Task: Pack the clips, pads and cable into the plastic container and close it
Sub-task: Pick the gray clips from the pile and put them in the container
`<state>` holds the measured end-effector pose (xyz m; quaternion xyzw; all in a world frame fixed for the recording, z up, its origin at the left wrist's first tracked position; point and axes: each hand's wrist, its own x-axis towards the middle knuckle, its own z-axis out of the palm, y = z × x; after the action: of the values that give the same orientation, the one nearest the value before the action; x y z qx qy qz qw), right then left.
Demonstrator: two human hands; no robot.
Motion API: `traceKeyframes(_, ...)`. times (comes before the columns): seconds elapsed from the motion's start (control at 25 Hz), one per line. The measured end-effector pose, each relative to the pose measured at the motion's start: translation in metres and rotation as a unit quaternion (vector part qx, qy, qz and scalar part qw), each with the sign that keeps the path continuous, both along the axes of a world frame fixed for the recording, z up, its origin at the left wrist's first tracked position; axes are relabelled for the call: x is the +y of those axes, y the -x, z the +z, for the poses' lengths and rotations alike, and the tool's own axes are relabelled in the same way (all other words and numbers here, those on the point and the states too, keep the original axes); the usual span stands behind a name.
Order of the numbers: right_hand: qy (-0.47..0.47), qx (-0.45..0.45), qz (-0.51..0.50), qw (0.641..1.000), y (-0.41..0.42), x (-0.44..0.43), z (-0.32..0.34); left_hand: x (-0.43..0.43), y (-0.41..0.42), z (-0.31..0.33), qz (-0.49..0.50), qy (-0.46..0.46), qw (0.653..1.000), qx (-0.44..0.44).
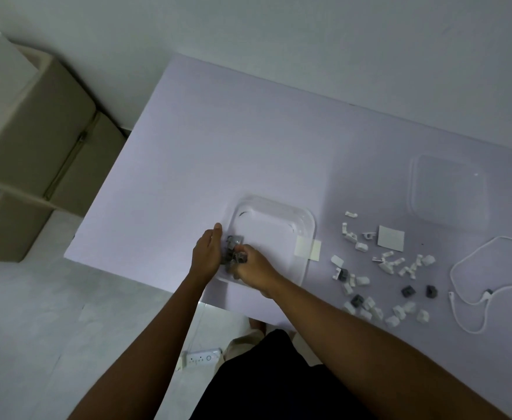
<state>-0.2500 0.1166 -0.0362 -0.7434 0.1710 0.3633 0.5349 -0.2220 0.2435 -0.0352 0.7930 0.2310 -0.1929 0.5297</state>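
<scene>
Reaching in from the near edge of the table (pixel 218 140), both arms stretch forward and meet over the clear plastic container (pixel 274 225). No writing or brand can be read anywhere on the container, the parts or the cable.

The left hand (pixel 207 253) stands on edge against the container's near-left rim, palm turned inward, fingers straight and together, thumb pointing away, cupped like a wall but gripping nothing that can be seen. The right hand (pixel 253 266) is curled, knuckles up, fingers bunched around a cluster of grey clips (pixel 233 250) that sits between the two hands at the container's left corner. Whether those fingers are truly clamped on the clips or only pushing them cannot be told.

A pale pad (pixel 308 250) lies just right of the right hand, overlapping the container's right rim. Further right, the white clips (pixel 370 298) lie scattered loose on the table, with a few dark ones among them and a square white pad (pixel 390 238) beyond. The white cable (pixel 473 286) loops well to the right of both hands. The clear lid (pixel 449 189) lies flat, far right and beyond the clips.
</scene>
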Motion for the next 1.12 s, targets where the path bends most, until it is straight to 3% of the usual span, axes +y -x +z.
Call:
traceKeyframes(0.16, 0.075, -0.072, 0.059, 0.993, 0.008, -0.006, -0.004, -0.001, 0.000, -0.002, 0.010, 0.002, 1.000, -0.006)
traceKeyframes(0.36, 0.147, -0.104, 0.043, 0.983, 0.012, -0.015, -0.012, 0.001, 0.000, -0.003, 0.007, 0.005, 1.000, -0.004)
traceKeyframes(0.56, 0.141, -0.066, 0.009, 0.988, 0.006, -0.017, -0.021, 0.001, -0.001, -0.005, 0.006, 0.002, 1.000, -0.005)
traceKeyframes(0.92, 0.107, -0.084, 0.127, 0.983, -0.013, -0.001, -0.020, 0.003, -0.002, -0.008, 0.000, -0.001, 1.000, 0.004)
traceKeyframes(1.12, 0.095, -0.069, 0.100, 0.988, -0.013, -0.012, -0.019, 0.004, -0.004, -0.005, -0.019, -0.032, 0.999, -0.002)
